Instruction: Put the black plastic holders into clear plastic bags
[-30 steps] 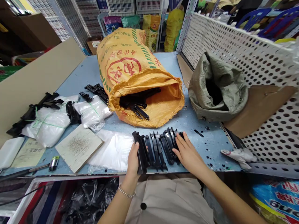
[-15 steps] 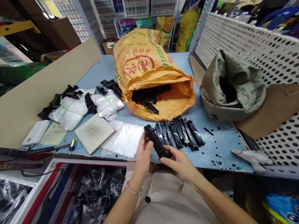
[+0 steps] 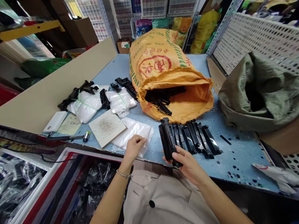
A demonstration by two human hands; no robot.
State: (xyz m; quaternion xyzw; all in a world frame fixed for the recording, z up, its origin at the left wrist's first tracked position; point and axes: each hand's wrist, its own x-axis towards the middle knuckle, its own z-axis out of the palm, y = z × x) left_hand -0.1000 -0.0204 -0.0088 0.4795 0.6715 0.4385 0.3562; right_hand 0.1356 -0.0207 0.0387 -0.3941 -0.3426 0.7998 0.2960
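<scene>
My right hand (image 3: 187, 160) grips long black plastic parts (image 3: 168, 140), at least two side by side, by their lower end. They tilt up above the table's front edge. My left hand (image 3: 135, 147) is over a flat stack of clear plastic bags (image 3: 123, 132), its thumb and fingers pinched together at the top bag; the exact contact is partly hidden. To the right of the held parts lies a row of several similar black parts (image 3: 192, 138). Behind that row, an orange woven sack (image 3: 161, 59) lies with its mouth facing me and more black parts inside.
A speckled square board (image 3: 106, 127) lies left of the bags, with a small hammer (image 3: 86, 137), a white power bank (image 3: 55, 121) and tied bag bundles (image 3: 86, 104) beyond. At right stand a grey-green sack (image 3: 243, 115) and a perforated panel (image 3: 259, 43).
My left hand has let go of the black part and moved left to the clear bags. My right hand keeps the black parts, now more upright. The view has shifted left.
</scene>
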